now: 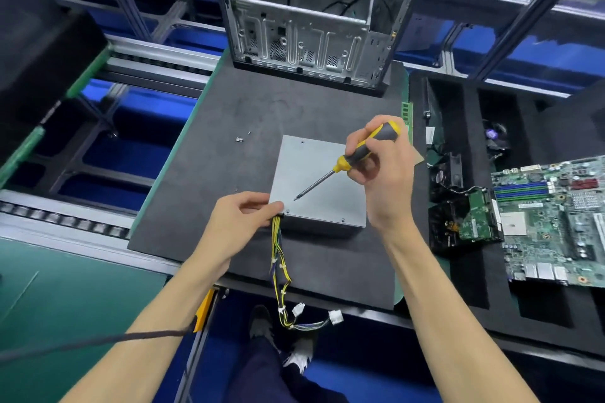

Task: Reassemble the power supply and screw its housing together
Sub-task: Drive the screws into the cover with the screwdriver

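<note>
- Power supply (319, 180): grey sheet-metal box lying flat on the dark mat (203, 180) of the bench, lid side up, near the middle. Probably fairly heavy and rigid; smooth metal likely slippery on top, so best held by the edges or corners rather than by the wires. Thin lid may flex under hard pressing.
- Computer case (304, 20): open metal shell standing at the far edge of the mat, well apart from the power supply; black cable looped inside, otherwise mostly bare panels visible.
- Foam tray (458, 101): black, to the right of the mat, with cut-out compartments. Holds a green circuit board (553, 216) lying across the near right, and black fan-like parts (451, 173) in the slot just left of it; far compartments too dark to read.
- Right hand (379, 167): fingers curled round the handle of a yellow-and-black screwdriver (347, 160), tip slanting down to just above the lid near its near-left corner.
- Left hand (242, 216): fingers pinching at the near-left corner of the box, just above where the wires exit; whether a screw sits between them cannot be told.
- Wire bundle (280, 268): yellow and dark leads, soft and floppy, hanging over the bench edge with white plugs at the end; poor place to pull.
- Loose screws (240, 139): tiny, on the mat left of the far corner; easy to knock away.
</note>
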Demonstrator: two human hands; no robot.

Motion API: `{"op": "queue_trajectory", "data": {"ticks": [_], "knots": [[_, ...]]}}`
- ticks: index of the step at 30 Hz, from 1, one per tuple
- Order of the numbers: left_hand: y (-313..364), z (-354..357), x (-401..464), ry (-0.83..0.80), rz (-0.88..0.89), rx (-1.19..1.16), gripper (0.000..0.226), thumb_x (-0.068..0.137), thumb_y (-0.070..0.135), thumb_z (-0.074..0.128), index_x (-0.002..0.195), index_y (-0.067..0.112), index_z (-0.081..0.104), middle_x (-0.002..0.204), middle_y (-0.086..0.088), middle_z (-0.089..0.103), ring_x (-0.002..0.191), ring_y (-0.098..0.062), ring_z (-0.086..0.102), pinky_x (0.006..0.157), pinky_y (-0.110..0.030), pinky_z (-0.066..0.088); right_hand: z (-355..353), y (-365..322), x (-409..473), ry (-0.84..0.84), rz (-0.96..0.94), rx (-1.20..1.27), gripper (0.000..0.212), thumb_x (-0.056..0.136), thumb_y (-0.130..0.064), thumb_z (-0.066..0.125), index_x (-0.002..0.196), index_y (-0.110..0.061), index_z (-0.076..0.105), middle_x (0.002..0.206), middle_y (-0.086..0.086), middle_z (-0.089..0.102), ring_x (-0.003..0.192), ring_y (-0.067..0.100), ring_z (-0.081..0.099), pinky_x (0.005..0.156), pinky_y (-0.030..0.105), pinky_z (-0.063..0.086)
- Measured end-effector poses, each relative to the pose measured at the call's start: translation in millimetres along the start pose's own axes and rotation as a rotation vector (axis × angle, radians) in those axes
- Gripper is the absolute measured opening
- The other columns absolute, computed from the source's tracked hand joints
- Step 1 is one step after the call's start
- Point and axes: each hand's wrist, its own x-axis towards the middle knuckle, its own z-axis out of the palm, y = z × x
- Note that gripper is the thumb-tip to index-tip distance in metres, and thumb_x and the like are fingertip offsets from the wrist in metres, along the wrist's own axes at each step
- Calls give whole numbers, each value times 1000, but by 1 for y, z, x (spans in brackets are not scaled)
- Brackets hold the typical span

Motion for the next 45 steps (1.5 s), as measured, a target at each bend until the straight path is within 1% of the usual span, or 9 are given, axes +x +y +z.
{"op": "queue_trajectory", "data": {"ticks": [16,24,31,34,37,39,40,42,45], "knots": [[1,4,-4,10,31,-54,17,86,18,80,101,13,76,88,1,79,85,-15,76,70,-15,57,19,8,-6,-256,-61,-234,29,85,0,41,94,-26,50,74,3,60,66,24,46,52,24,35],[-1,4,-4,9,37,-60,17,85,21,80,101,15,76,89,1,79,85,-15,76,71,-17,58,23,11,-3,-326,-68,-294,20,87,-9,44,97,-25,49,76,9,60,66,19,50,58,16,40],[-1,2,-3,4,43,-36,19,84,23,81,101,15,76,88,1,79,87,-13,76,72,-19,59,37,6,-5,-564,-45,-381,17,98,-25,39,109,-22,52,81,10,55,70,19,45,63,16,38],[0,1,-2,5,40,-23,20,84,23,81,102,13,76,90,-1,79,88,-14,76,75,-23,61,37,5,-7,-554,-82,-387,27,108,-34,33,115,-25,58,84,7,59,71,22,51,64,19,41],[0,2,-2,5,37,-33,20,85,21,81,102,12,76,91,-3,79,88,-16,76,77,-26,62,41,2,-8,-485,-169,-423,17,105,-28,46,106,-20,61,92,1,65,76,24,60,71,37,50],[0,2,-2,4,40,-40,19,85,21,81,100,12,76,89,-3,79,87,-16,76,76,-24,61,44,1,-11,-435,-154,-301,5,101,-19,55,97,-21,54,96,4,71,82,22,65,70,32,51],[0,1,-2,1,40,-41,18,85,21,81,100,12,76,89,-2,79,88,-16,76,75,-23,61,45,2,-13,-412,-133,-235,12,100,-16,55,94,-22,47,92,5,72,79,23,66,68,26,49],[-1,1,-1,-7,36,-43,18,84,21,81,100,13,77,90,-2,79,89,-16,76,77,-24,61,47,3,-15,-401,-58,-141,13,100,-18,53,95,-19,41,70,-1,61,61,21,54,61,23,42],[-1,1,0,-4,31,-36,20,84,22,81,101,13,77,90,-1,79,89,-16,76,78,-26,62,49,6,-15,-429,16,-141,20,104,-29,39,112,-21,56,67,-3,45,62,19,38,61,33,34]]}}
